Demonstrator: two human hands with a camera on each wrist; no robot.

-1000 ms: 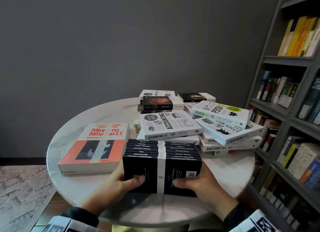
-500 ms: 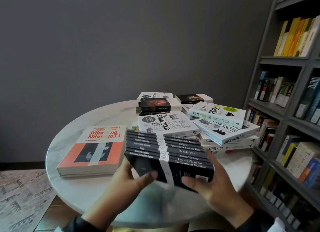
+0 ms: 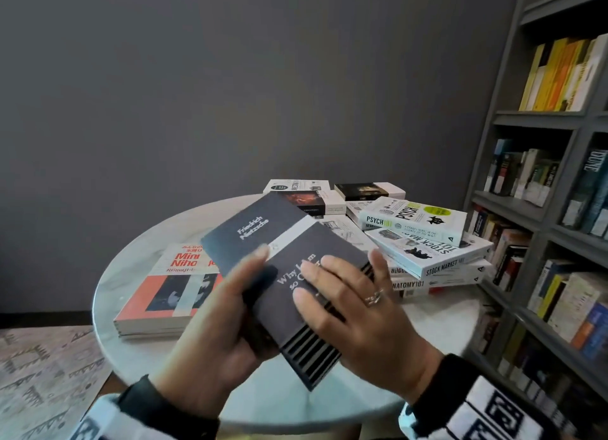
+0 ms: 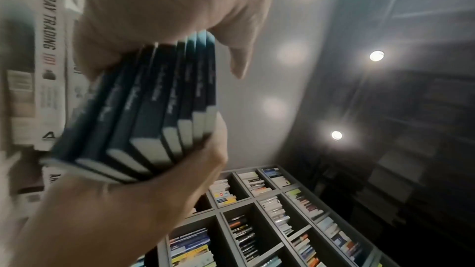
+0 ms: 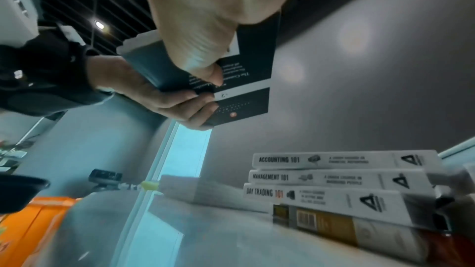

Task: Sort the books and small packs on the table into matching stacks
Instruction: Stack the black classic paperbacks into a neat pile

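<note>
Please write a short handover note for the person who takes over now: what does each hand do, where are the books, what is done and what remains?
Left hand: grips the set of thin dark books from below, thumb on the cover.
Right hand: fingers on the top cover, thumb under the set. The set is lifted above the round table.
Done: the orange Japanese textbooks lie in a neat stack on the left.
Left: put the dark set down as its own stack; the white 101 books still lie in a crooked pile, with dark-covered books behind.
</note>
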